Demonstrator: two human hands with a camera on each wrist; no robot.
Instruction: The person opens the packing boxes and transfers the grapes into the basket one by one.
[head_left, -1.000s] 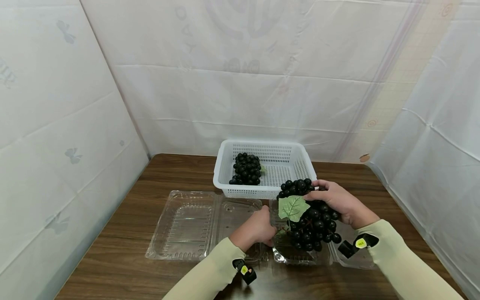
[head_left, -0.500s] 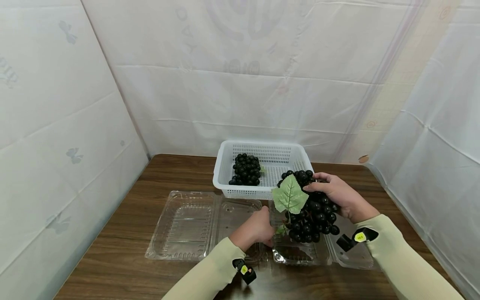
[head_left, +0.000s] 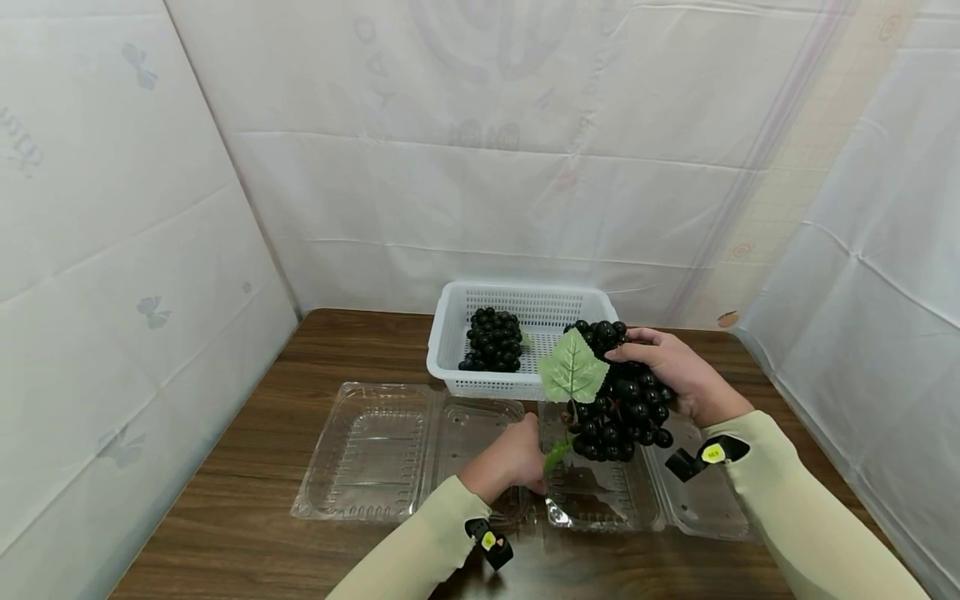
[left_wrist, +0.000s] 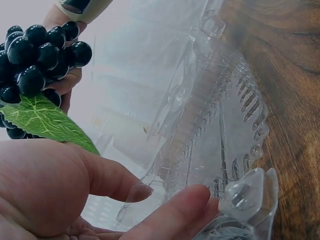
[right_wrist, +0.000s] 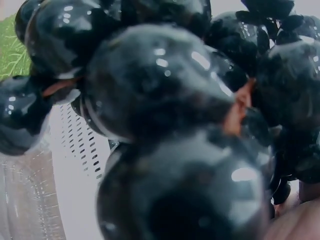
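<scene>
My right hand [head_left: 678,373] grips a bunch of dark grapes [head_left: 626,408] with a pale green leaf [head_left: 573,368]. The bunch hangs above the right clear plastic clamshell container [head_left: 600,496], which lies with its lid open to the right. At that container's left edge, my left hand [head_left: 512,457] pinches the rim between thumb and fingers, as the left wrist view shows with the container wall [left_wrist: 210,130]. In the right wrist view the grapes [right_wrist: 160,85] fill most of the frame and hide nearly all of the hand.
Behind the containers stands a white perforated basket [head_left: 570,293] holding another dark grape bunch [head_left: 492,340]. A second open clamshell [head_left: 378,454] lies to the left on the brown wooden table [head_left: 225,500]. White sheets [head_left: 480,192] wall the table at the back and sides.
My right hand has raised the grape bunch up and away from the right container, toward the basket's front right corner. The leaf has swung with it. My left hand stays at the container's edge.
</scene>
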